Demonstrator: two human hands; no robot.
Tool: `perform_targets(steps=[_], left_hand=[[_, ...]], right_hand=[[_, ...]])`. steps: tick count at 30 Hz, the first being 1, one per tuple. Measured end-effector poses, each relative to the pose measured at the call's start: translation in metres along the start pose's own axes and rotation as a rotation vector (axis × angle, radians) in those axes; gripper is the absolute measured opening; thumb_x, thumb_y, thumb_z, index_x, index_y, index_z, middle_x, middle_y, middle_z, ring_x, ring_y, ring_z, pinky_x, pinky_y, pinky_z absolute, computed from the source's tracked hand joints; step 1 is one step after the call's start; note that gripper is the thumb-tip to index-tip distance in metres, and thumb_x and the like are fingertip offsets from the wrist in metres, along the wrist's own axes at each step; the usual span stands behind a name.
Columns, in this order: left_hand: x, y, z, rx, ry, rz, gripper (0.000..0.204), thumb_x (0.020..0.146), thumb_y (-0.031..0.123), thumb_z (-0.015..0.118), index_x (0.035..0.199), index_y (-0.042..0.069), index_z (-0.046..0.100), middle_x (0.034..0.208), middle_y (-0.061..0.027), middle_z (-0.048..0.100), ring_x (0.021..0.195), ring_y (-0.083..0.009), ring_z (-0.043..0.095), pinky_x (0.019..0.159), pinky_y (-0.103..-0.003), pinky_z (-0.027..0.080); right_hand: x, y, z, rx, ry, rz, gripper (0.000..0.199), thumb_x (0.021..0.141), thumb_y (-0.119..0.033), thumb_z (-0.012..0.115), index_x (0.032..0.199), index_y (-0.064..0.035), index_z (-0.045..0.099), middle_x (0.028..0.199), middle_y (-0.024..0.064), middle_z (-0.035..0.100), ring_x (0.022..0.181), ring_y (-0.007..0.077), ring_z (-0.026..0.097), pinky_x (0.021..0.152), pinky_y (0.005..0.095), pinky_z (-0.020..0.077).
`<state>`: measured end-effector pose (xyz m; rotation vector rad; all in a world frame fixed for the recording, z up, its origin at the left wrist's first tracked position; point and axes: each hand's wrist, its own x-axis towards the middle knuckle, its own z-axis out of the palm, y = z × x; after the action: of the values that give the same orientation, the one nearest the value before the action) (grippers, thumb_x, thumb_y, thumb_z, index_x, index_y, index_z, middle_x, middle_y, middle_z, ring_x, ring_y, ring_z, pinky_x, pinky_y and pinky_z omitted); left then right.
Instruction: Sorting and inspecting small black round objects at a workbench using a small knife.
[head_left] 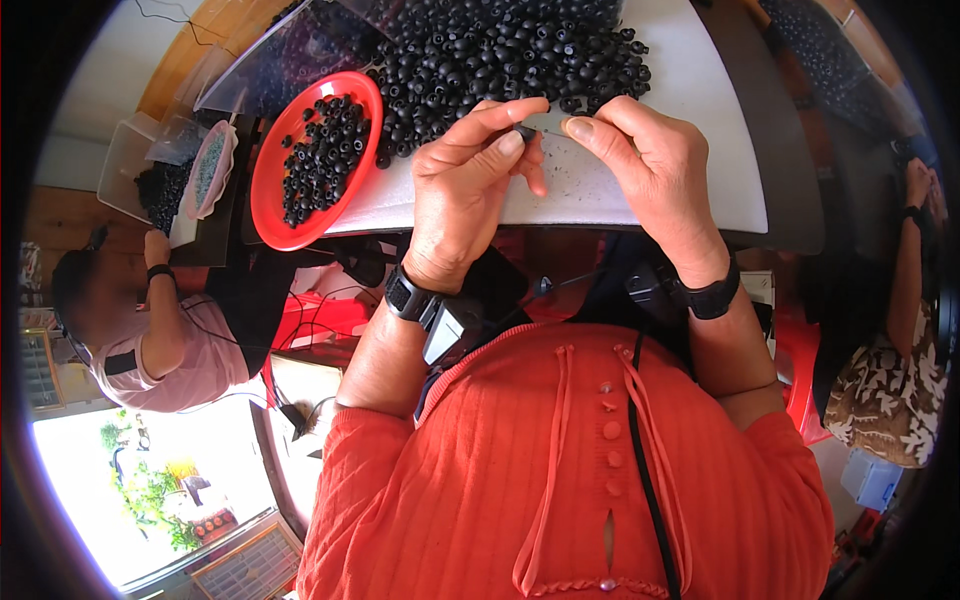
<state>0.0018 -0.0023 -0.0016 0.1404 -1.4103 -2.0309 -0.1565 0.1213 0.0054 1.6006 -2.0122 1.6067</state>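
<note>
My left hand (462,185) pinches a small black bead (527,132) between thumb and fingers, its index finger stretched out above it. Opposite, my right hand (655,170) is closed on a thin needle-like metal tool (551,132), whose line runs toward the bead; whether its tip is inside the bead is too small to tell. Beyond both hands a large heap of round black beads with holes (490,65) covers the far part of the white tabletop (722,160). To the left, a red plate (266,205) holds more of these beads.
Dark specks (566,170) lie on the tabletop between my hands. Behind the red plate stands a clear plastic container (245,85). At the far left, a person (165,340) sits by a white scalloped tray (205,195). Another person's arm (908,260) shows at the far right.
</note>
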Motion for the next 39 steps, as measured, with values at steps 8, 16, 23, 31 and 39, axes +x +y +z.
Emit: perform_targets(steps=[8,16,23,31,39], left_hand=[[-0.0011,0.0004,0.0038,0.073,0.013,0.018,0.032,0.103,-0.001,0.054,0.133,-0.009,0.065,0.108,-0.0103,0.059,0.089,-0.0224,0.063,0.075,-0.033,0.055],[-0.0016,-0.0006,0.0020,0.063,0.003,0.029,0.033,0.103,0.000,0.055,0.133,-0.009,0.065,0.108,-0.0106,0.060,0.087,-0.0224,0.064,0.077,-0.032,0.054],[-0.0019,-0.0007,0.0028,0.076,0.031,0.020,0.032,0.104,-0.001,0.052,0.131,-0.010,0.065,0.108,-0.0107,0.061,0.086,-0.0223,0.064,0.076,-0.032,0.054],[-0.0017,-0.0009,0.0025,0.012,0.040,0.020,0.026,0.103,-0.005,0.055,0.125,-0.010,0.068,0.108,-0.0090,0.060,0.085,-0.0187,0.067,0.074,-0.033,0.058],[-0.0013,-0.0031,0.0003,-0.032,0.032,0.014,0.027,0.103,-0.004,0.056,0.127,-0.010,0.067,0.109,-0.0111,0.064,0.087,-0.0195,0.067,0.073,-0.033,0.059]], right_hand=[[0.0002,-0.0003,0.0002,-0.006,0.006,-0.014,0.039,0.095,-0.031,0.076,0.069,-0.0073,0.060,0.057,0.0087,0.054,0.048,0.0273,0.052,0.047,0.0398,0.0390],[0.0004,0.0007,0.0005,-0.029,-0.008,-0.026,0.039,0.095,-0.031,0.075,0.069,-0.0077,0.059,0.056,0.0090,0.053,0.047,0.0279,0.051,0.047,0.0403,0.0384],[0.0012,0.0050,0.0017,-0.053,-0.030,-0.069,0.040,0.096,-0.031,0.074,0.068,-0.0080,0.057,0.056,0.0084,0.052,0.047,0.0276,0.050,0.047,0.0407,0.0378],[0.0012,0.0042,0.0029,-0.050,-0.036,-0.090,0.040,0.096,-0.031,0.074,0.068,-0.0084,0.056,0.056,0.0078,0.053,0.047,0.0271,0.052,0.046,0.0404,0.0383],[-0.0002,0.0014,0.0011,0.040,-0.012,-0.072,0.037,0.095,-0.028,0.076,0.070,-0.0067,0.059,0.057,0.0077,0.054,0.047,0.0249,0.050,0.047,0.0381,0.0380]])
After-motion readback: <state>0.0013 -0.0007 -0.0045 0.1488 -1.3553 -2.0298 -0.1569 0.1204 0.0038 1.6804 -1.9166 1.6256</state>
